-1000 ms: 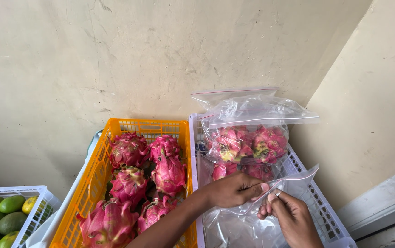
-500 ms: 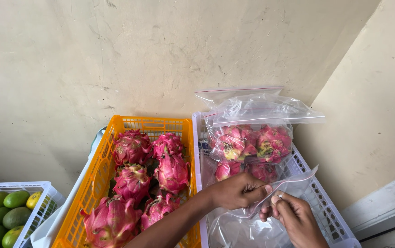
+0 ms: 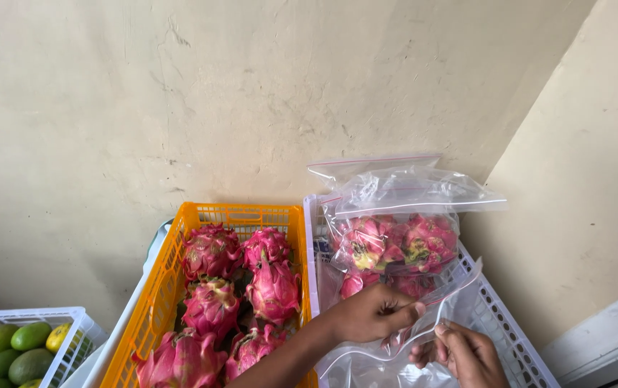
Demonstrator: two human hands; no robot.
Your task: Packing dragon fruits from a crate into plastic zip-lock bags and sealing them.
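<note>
Bag-opening step: left hand [image 3: 370,316] and right hand [image 3: 463,352] pinch the empty clear bag [image 3: 424,316] mouth over the white crate [image 3: 510,338]; a wider opening is judged necessary.

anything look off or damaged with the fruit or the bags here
Nothing stands out. Loose dragon fruits sit tidily in the orange crate, bagged ones in the white crate. The left hand and right hand hold an intact clear zip bag.

One head-worn camera looks steeply down and forward toward a wall corner. It sits close above the crates, with both hands at the frame's bottom edge.
</note>
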